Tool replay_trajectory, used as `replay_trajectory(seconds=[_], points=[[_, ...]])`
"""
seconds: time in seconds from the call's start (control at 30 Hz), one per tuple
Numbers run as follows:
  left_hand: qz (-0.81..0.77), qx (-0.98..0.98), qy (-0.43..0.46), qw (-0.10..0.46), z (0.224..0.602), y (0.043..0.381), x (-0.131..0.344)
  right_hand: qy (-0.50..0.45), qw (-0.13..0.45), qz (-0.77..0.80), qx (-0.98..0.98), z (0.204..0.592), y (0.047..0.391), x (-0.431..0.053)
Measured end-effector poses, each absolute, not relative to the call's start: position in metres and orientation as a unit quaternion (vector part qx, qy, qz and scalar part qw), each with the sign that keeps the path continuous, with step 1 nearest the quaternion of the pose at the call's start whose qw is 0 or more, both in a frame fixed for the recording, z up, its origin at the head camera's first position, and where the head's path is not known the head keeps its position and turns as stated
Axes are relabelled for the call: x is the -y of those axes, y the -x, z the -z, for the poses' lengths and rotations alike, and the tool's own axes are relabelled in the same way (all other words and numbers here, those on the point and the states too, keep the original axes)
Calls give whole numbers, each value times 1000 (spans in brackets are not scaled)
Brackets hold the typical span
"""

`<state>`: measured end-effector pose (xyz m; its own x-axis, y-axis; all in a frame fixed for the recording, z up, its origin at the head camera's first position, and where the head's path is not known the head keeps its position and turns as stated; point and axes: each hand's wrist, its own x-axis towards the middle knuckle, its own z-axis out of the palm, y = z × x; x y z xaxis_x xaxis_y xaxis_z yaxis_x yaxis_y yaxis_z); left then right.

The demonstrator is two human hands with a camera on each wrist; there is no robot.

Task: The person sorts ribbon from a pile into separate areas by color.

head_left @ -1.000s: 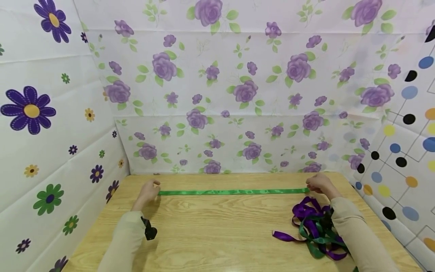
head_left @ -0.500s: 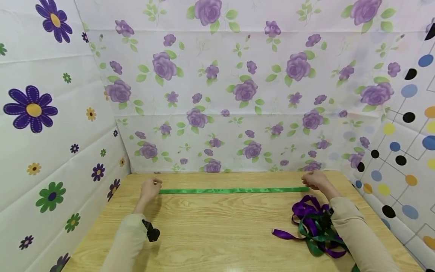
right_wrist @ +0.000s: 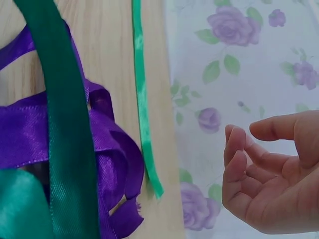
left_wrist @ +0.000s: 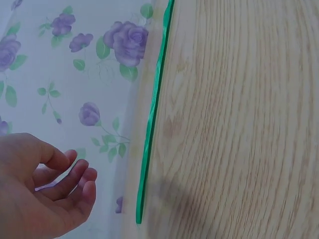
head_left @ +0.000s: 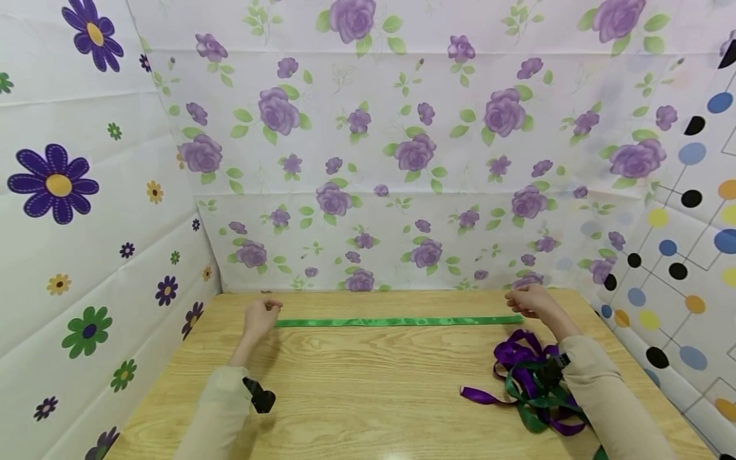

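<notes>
While both hands hover near the far edge of the wooden table (head_left: 356,396), a bright green ribbon (head_left: 397,322) lies stretched across the tabletop between them, roughly parallel to that edge, its satin face shining in patches. The left hand (head_left: 261,317) is beside the ribbon's left end; its fingers are loosely bent with nothing between them, and the left wrist view shows a gap separating hand and ribbon. The right hand (head_left: 531,302) is near the other end, fingers curved in a relaxed way, thumb apart from them, likewise holding nothing and clear of the strip. In the right wrist view that end bends slightly toward the floral cloth (head_left: 374,172). Nearer the person, beside the right forearm, a tangle of purple ribbon (head_left: 514,354) and dark green ribbon (head_left: 531,420) is heaped in loops, one purple tail pointing left across the wood. Each beige sleeve (head_left: 221,396) has a small black device (head_left: 263,400) at the wrist. The floral cloth stands behind the table, printed with purple roses.
</notes>
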<state>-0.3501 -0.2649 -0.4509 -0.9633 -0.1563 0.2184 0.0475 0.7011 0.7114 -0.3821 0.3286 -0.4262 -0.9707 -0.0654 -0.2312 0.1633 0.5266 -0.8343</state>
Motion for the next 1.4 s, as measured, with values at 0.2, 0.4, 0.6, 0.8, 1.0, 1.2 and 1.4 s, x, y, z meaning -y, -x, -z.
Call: replay_trajectory(seconds=[0.2, 0.4, 0.6, 0.8, 1.0, 1.2, 1.4], points=[[390, 914, -8, 106, 446, 346, 254, -28, 132, 509, -850, 419, 376, -328], [396, 912, 5, 108, 440, 340, 242, -6, 154, 535, -831, 414, 371, -328], [423, 899, 29, 110, 446, 338, 239, 1, 150, 531, -834, 413, 366, -327], [426, 897, 44, 111, 447, 339, 234, 11, 148, 537, -831, 412, 359, -326], [434, 898, 27, 71, 437, 330, 222, 40, 140, 504, -851, 411, 348, -326], [447, 893, 32, 43, 440, 325, 215, 97, 122, 437, -886, 411, 337, -324], [453, 889, 50, 39, 439, 321, 207, 132, 144, 388, -901, 408, 326, -323]])
